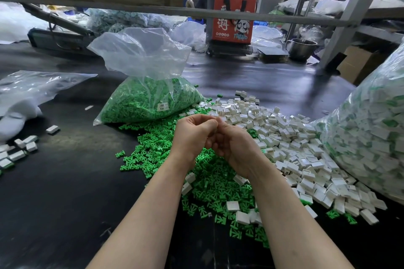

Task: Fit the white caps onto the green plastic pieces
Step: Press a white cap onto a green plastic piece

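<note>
White caps (290,144) and green pieces (209,172) lie heaped on the table. Both hands, left (192,135) and right (236,146), curl together above them, apparently pressing a pair; contents hidden. Next: drop it, pick another.

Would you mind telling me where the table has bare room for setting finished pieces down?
Bare dark table lies left of the green pieces, below the small cluster of white caps. Another patch lies behind the white cap pile. Around both hands it is crowded.
</note>
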A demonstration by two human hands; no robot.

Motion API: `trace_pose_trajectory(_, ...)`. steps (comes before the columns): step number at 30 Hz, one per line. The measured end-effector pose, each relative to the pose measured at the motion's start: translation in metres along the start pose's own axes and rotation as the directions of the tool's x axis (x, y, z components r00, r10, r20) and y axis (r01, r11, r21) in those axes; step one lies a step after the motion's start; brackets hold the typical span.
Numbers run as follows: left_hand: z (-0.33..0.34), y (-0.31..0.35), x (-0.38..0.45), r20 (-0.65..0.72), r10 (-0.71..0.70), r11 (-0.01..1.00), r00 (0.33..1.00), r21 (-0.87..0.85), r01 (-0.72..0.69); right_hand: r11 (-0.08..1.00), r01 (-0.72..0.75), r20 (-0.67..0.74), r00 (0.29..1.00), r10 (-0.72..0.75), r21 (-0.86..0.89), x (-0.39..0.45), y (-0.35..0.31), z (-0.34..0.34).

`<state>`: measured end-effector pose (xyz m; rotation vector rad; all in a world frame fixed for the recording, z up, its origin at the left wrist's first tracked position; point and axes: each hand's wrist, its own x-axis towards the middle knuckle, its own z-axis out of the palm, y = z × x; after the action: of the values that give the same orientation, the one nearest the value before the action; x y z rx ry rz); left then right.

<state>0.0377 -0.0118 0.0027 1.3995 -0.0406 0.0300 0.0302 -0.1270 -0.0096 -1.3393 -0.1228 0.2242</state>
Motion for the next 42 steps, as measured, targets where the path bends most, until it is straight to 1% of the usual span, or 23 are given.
trace_pose_trajectory(10,-0.0002,-0.0006,0.0001,0.024,0.005,1.0,1.0,-0.025,-0.004,1.0,0.008,0.006,1.0,-0.008,-0.006,-0.002,-0.0003,-0.0003)
trace_pose_trajectory(22,-0.0011,-0.0017,0.0015,0.025,-0.005,1.0,1.0,-0.007,0.005,1.0,-0.004,-0.01,1.0,0.004,-0.004,-0.0043,-0.0019,0.0008)
trace_pose_trajectory(29,-0.0025,-0.0021,0.0024,0.026,0.013,1.0,1.0,0.0,-0.013,0.998,0.035,-0.055,0.998,-0.038,-0.051,-0.0022,0.0018,0.005)
trace_pose_trajectory(32,-0.0035,-0.0029,0.0037,0.029,0.003,1.0,1.0,0.001,-0.003,0.998,0.027,-0.041,0.999,-0.03,-0.061,-0.0015,0.0018,0.0062)
trace_pose_trajectory(37,-0.0036,-0.0037,0.0054,0.042,-0.022,1.0,0.999,-0.007,0.022,1.0,-0.014,-0.03,0.999,0.014,-0.007,0.0002,0.0003,0.0046)
trace_pose_trajectory(42,-0.0037,-0.0039,0.0062,0.037,-0.056,0.998,0.998,-0.03,0.057,1.0,-0.013,-0.019,1.0,0.012,-0.019,0.0004,-0.0003,0.0045)
